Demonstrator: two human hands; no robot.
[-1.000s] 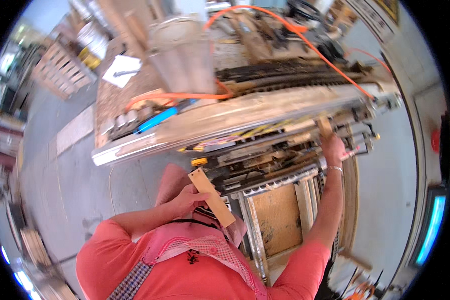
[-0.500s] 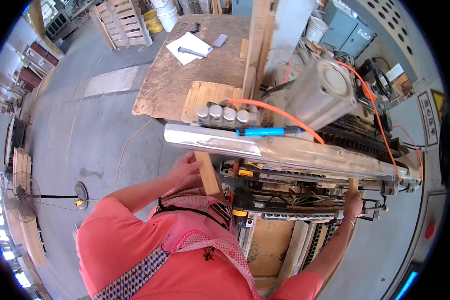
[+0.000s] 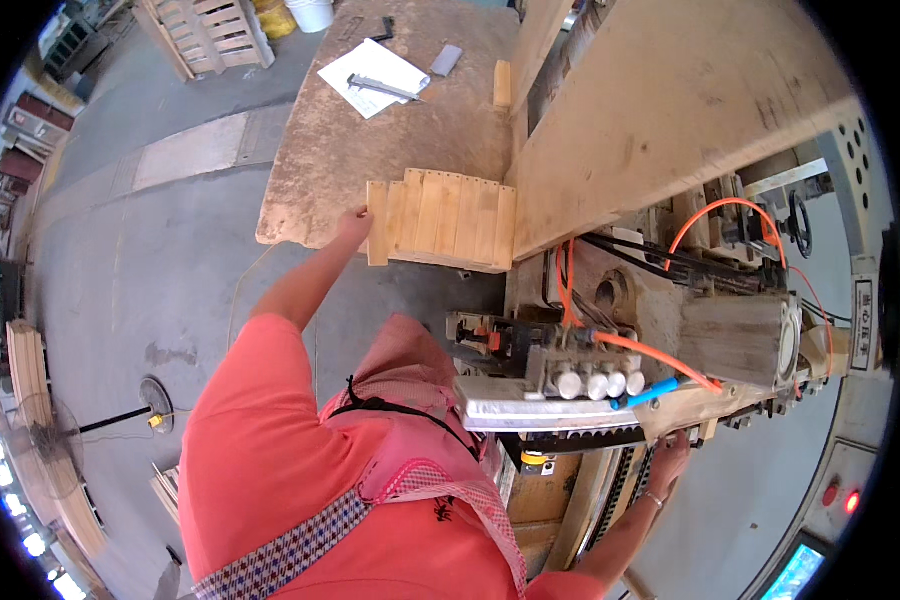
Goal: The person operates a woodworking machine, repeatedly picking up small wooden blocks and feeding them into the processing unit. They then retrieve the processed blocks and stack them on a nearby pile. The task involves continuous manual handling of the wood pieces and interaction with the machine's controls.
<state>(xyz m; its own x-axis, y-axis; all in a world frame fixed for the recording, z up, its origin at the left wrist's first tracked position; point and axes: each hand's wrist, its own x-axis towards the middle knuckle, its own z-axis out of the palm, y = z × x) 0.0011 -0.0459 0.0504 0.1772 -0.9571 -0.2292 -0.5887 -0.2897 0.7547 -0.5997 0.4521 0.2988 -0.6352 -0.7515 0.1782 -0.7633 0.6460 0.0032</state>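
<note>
My left hand (image 3: 353, 224) is stretched forward to the table edge, its fingers closed on the side of a pale wooden slat (image 3: 377, 222). This slat lies at the left end of a row of similar wooden slats (image 3: 455, 220), which sit side by side with small dark holes along their far ends. Down at the machine, my right hand (image 3: 670, 458) is just below the metal beam (image 3: 560, 412). Its fingertips are partly hidden by the beam, so its grip does not show. A small wood end (image 3: 708, 430) pokes out beside it.
A brown worktable (image 3: 310, 190) carries a caliper (image 3: 382, 88) on white paper and a grey block (image 3: 446, 60). Orange hoses (image 3: 660, 358) and a motor (image 3: 740, 340) crowd the machine. A standing fan (image 3: 45, 445) is at left. A red light glows on the right panel (image 3: 851, 502).
My left hand has moved with the slat from beside the machine to the row on the table. The machine's beam and motor have shifted right and nearer in view. The panel's red light now shows.
</note>
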